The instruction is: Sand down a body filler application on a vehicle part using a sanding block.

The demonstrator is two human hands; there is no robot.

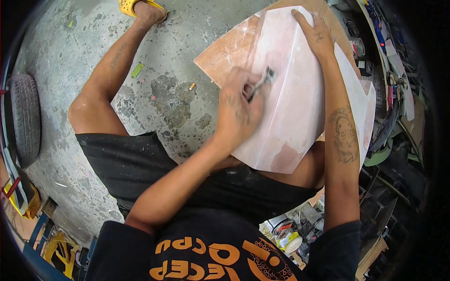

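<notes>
Fingers clenched on a blurred grey piece [268,76], the left hand [240,96] could gouge the pale panel [288,105] if the right hand [320,37], fingers spread, lets it slip.

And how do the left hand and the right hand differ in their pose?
The left hand bends its fingers around a small greyish thing; the right hand lies at the far end of the pale panel, thumb apart. The left hand looks blurred; the right hand looks sharper. Both are bare.
</notes>
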